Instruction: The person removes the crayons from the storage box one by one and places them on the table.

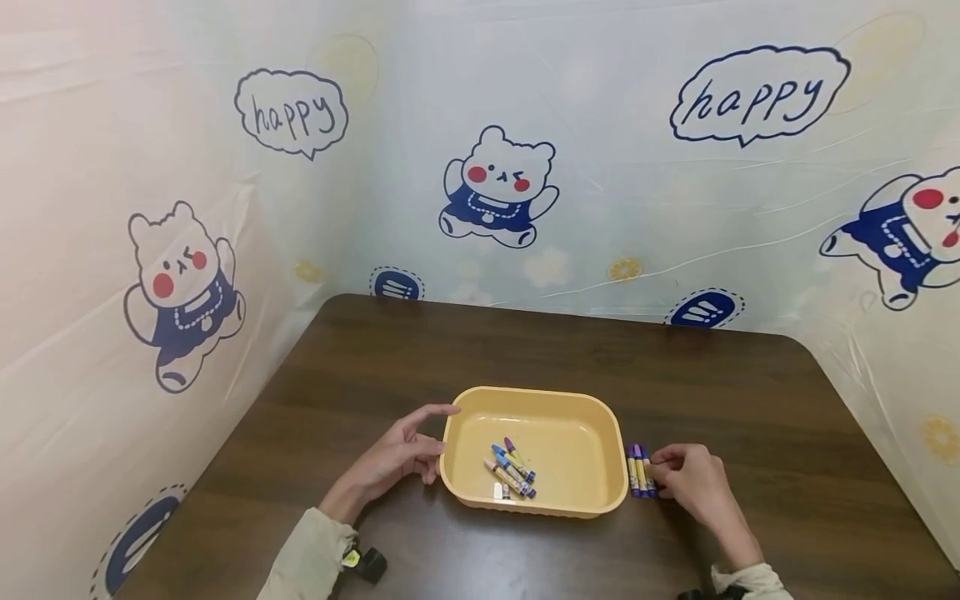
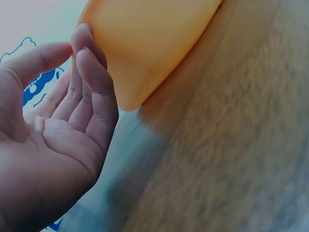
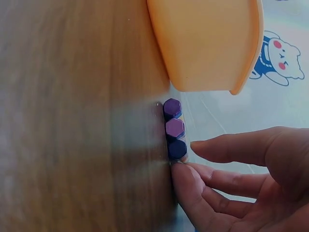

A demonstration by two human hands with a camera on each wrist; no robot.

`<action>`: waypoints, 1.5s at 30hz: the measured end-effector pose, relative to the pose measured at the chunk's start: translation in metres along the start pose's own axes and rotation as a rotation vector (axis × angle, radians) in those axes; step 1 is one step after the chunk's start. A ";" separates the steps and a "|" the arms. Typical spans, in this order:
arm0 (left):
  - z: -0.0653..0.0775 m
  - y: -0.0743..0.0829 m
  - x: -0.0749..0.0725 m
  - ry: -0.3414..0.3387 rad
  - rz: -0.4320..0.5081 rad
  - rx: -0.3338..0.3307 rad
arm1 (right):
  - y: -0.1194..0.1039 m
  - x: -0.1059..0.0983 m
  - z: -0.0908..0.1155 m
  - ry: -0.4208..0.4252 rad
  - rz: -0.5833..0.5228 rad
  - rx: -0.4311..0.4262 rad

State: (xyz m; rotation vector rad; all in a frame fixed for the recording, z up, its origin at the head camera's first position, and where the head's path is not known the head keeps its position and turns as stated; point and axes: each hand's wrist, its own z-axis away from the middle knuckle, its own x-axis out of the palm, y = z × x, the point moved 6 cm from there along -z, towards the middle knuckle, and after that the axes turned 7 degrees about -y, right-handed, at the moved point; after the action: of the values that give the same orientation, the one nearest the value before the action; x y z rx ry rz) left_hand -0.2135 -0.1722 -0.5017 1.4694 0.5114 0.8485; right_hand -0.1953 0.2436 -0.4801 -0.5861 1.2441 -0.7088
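My left hand [image 1: 395, 454] is at the left end of a yellow plastic basin [image 1: 600, 408], with fingertips at its rim and side wall and the fingers loosely bent. Inside the basin lie several crayons [image 1: 511, 472], among them a blue, a purple and a peach one, heaped left of centre. Just right of the basin, three crayons [image 3: 175, 128] lie side by side in a row, with purple, lighter purple and dark blue ends. My right hand [image 1: 693, 483] is beside this row, fingertips right at the dark blue crayon on its outer side, thumb and forefinger apart.
The brown wooden table [image 1: 570, 342] extends around the basin. Behind and beside it hangs a pale curtain [image 1: 622, 200] printed with cartoon bears. A small black device [image 1: 371, 565] sits at the left sleeve cuff.
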 end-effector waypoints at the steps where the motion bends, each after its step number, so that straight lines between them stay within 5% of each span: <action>1: 0.000 0.000 0.000 0.001 0.000 -0.001 | -0.001 0.000 0.000 0.002 0.004 -0.001; 28: -0.001 -0.002 -0.002 -0.020 0.028 -0.009 | -0.010 -0.003 0.005 0.053 0.063 -0.046; 39: -0.003 0.003 0.001 -0.021 0.006 0.002 | -0.049 -0.017 0.025 0.307 0.205 -0.241; 45: -0.002 -0.003 -0.001 0.010 0.012 -0.027 | -0.083 -0.015 0.037 0.326 0.209 -0.354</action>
State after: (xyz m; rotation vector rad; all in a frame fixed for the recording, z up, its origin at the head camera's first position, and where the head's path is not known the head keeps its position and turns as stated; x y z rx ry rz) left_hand -0.2149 -0.1717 -0.5051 1.4456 0.4979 0.8693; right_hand -0.1748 0.2010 -0.4007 -0.6327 1.7273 -0.4187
